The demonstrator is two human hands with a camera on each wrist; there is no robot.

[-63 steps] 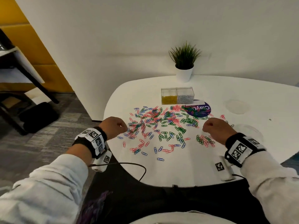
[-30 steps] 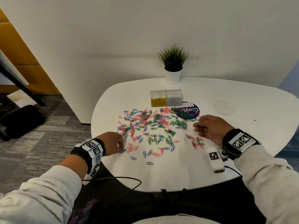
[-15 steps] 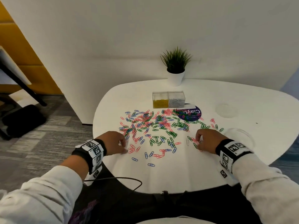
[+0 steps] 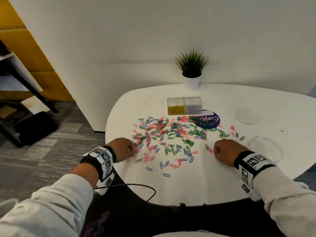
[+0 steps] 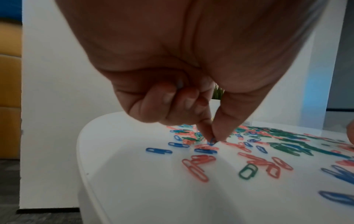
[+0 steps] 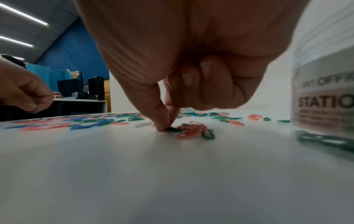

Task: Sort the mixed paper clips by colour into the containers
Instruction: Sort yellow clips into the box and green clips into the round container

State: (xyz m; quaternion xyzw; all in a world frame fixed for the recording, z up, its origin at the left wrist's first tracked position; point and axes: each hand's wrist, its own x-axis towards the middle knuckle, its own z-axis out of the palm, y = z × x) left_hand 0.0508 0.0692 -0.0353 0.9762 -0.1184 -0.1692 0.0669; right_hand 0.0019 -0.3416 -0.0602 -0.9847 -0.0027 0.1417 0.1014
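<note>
Red, blue and green paper clips [image 4: 171, 135] lie scattered over the white table [image 4: 196, 185]. My left hand [image 4: 132, 150] is at the heap's left edge; in the left wrist view its thumb and forefinger pinch a blue clip [image 5: 211, 141] just above the table. My right hand [image 4: 215, 150] is at the heap's right edge, thumb and forefinger tips down on a green clip [image 6: 173, 129] beside a small red cluster [image 6: 191, 128]. A clear two-part box [image 4: 184, 106] at the back holds yellow clips on the left and silver ones on the right.
A clear round container [image 4: 265, 149] stands right of my right hand, and a flat clear lid [image 4: 246, 116] lies further back. A purple round label [image 4: 207, 121] lies under some clips. A potted plant [image 4: 191, 71] stands at the far edge. A cable [image 4: 136, 187] hangs off the near edge.
Both hands have come down onto the table at the two edges of the heap. The right hand drew back toward me from the heap's far right and now pinches at a clip.
</note>
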